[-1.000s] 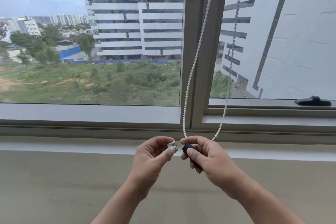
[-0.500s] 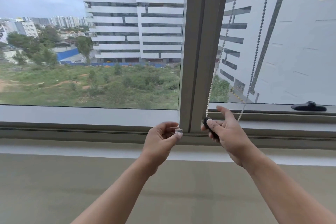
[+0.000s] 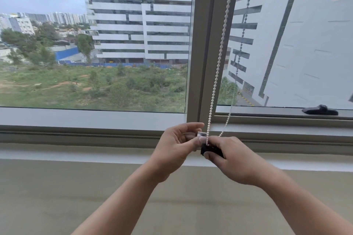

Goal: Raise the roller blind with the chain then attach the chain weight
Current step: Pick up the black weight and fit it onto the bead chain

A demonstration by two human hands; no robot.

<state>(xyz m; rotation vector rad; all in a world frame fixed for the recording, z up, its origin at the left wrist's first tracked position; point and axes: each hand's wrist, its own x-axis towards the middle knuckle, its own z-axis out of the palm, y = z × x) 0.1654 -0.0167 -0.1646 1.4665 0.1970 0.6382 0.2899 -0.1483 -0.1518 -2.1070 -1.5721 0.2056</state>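
Centre frame, below window frame (image 3: 202, 44): right hand (image 3: 235, 160) grips black chain weight (image 3: 210, 151); left hand (image 3: 175, 147) pinches small clear piece (image 3: 201, 134) just beside it; bead chain (image 3: 219, 53) runs down between hands.

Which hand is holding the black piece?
The right hand: it grips the black piece, while the left hand pinches the clear piece.

No text, label, brand, number or sign can be read anywhere: not on the black chain weight (image 3: 212, 151), the clear clip (image 3: 201, 134), the bead chain (image 3: 219, 51), the window frame (image 3: 202, 44) or the buildings (image 3: 137, 15) outside.
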